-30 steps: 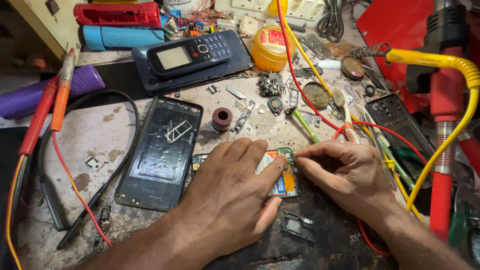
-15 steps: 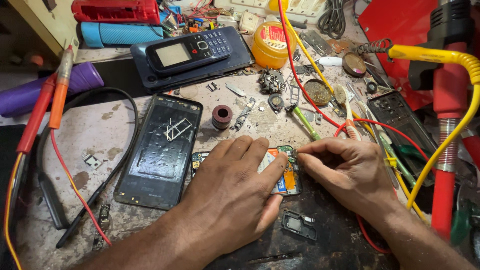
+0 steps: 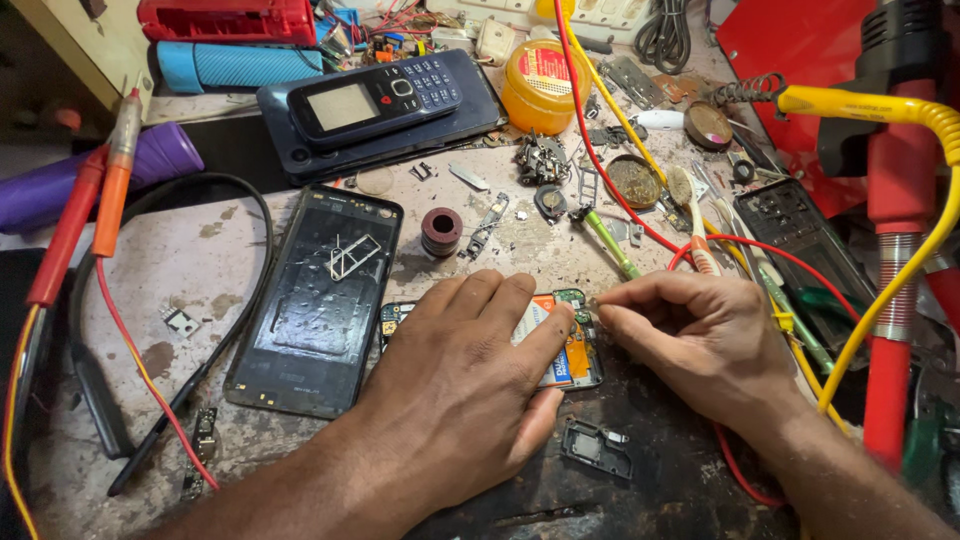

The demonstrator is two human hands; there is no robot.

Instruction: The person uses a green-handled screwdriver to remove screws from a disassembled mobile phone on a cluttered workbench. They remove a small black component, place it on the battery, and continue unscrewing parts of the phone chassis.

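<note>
Opened phone (image 3: pixel 570 345) with orange-and-white battery, centre of frame, lies pinned flat under left hand (image 3: pixel 470 370), fingers spread; right hand (image 3: pixel 700 335) pinches at its upper right corner, black phone shell (image 3: pixel 315 300) lying to the left.

Glossy black plastic phone frame (image 3: pixel 318 300) lies on a rough, stained worktop (image 3: pixel 200 240).
</note>
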